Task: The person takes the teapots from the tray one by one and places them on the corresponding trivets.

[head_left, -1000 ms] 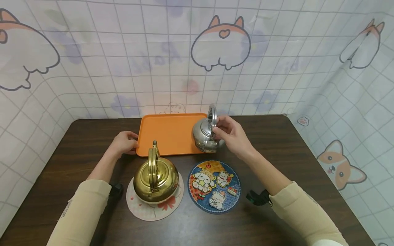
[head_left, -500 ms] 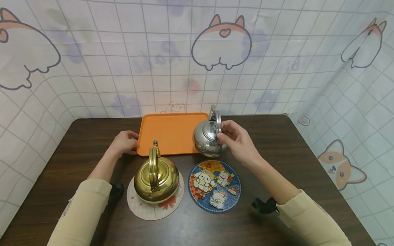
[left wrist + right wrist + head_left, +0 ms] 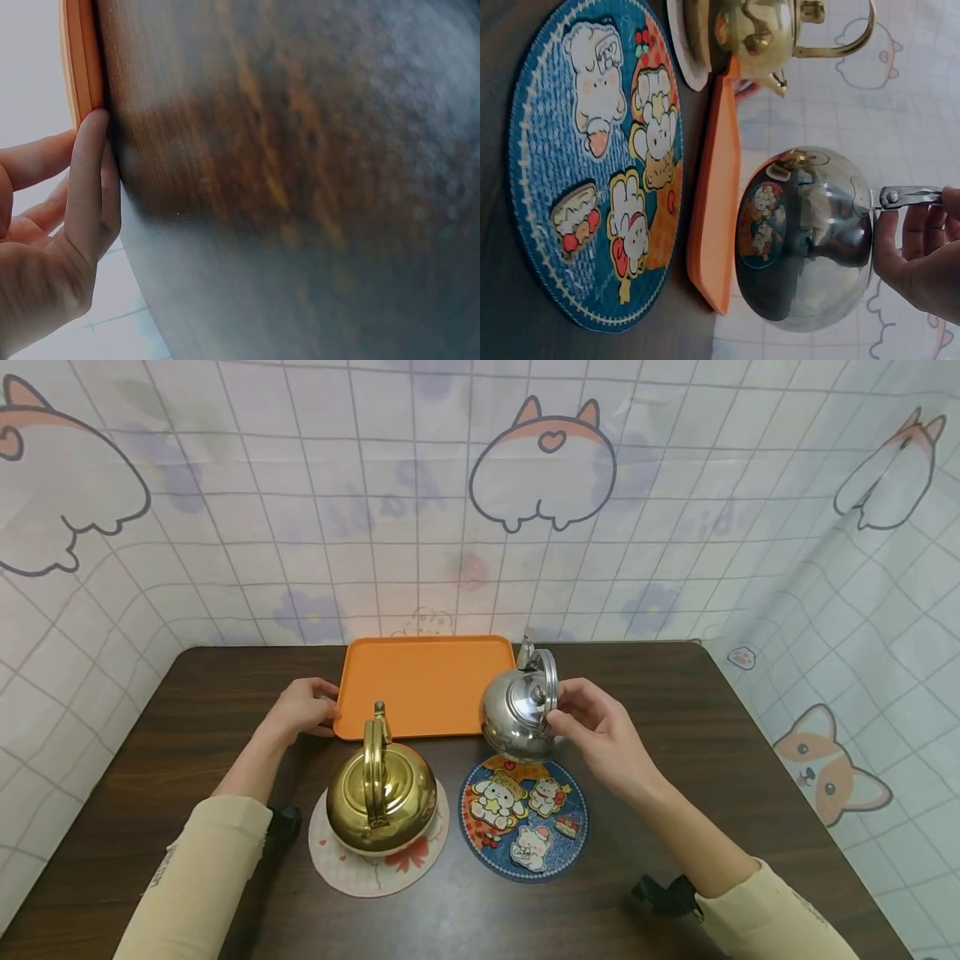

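My right hand [image 3: 607, 739] grips the side of the handle of a shiny silver kettle [image 3: 513, 714]. The kettle hangs raised over the tray's near right corner and the far rim of the blue round mat [image 3: 543, 856]. In the right wrist view the silver kettle [image 3: 810, 247] mirrors the patterned mat [image 3: 555, 172]. At the left end of an orange tray [image 3: 420, 685], my left hand [image 3: 300, 708] touches the edge with its fingertips. In the left wrist view those fingers [image 3: 88, 180] meet the tray's rim [image 3: 82, 60].
A gold kettle [image 3: 378, 806] stands on a pink round mat [image 3: 341, 864] at front left, close to the left forearm. The dark wooden table [image 3: 697, 710] is backed by a white gridded cloth [image 3: 420, 527] with cartoon animals.
My right hand has carried the silver kettle right and toward me, from over the tray's right end to over its near corner. The left hand stays at the tray's edge.
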Demonstrator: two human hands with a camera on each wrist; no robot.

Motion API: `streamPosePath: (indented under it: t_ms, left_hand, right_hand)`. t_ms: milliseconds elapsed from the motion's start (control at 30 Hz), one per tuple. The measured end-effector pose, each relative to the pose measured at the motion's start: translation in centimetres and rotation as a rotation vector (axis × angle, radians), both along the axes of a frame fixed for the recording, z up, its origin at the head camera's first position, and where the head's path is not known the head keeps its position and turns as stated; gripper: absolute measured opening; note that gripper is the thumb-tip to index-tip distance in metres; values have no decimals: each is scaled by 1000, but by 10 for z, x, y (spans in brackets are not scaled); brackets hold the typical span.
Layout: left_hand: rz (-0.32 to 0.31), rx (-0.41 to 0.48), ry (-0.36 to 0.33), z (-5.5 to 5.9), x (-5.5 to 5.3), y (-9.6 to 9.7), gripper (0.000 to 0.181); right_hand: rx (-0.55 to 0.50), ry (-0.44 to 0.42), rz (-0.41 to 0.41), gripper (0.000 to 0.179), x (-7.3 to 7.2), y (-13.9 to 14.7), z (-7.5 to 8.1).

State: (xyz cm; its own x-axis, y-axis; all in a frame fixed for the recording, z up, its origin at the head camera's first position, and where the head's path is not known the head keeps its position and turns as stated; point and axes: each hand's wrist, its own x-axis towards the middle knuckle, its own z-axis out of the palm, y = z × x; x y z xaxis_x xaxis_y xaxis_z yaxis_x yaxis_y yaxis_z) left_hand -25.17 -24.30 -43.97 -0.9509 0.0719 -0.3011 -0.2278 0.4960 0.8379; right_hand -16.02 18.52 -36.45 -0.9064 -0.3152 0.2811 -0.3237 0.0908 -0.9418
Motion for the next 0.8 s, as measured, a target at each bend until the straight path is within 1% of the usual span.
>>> streamPosePath:
  t_ms: [200, 400, 667, 800]
  left_hand:
    - [-6, -4, 4, 3, 1, -1, 48]
    - [-3, 5, 2, 4, 2, -1, 50]
    - [-2, 7, -4, -1, 0, -1, 49]
    - [-5, 11, 1, -1, 0, -2, 49]
  right_hand:
    - [24, -12, -1, 26, 14, 5, -1]
    - [42, -22, 8, 27, 24, 9, -8]
    - [55, -10, 23, 24, 37, 15, -16]
    - [47, 4, 36, 22, 44, 17, -17]
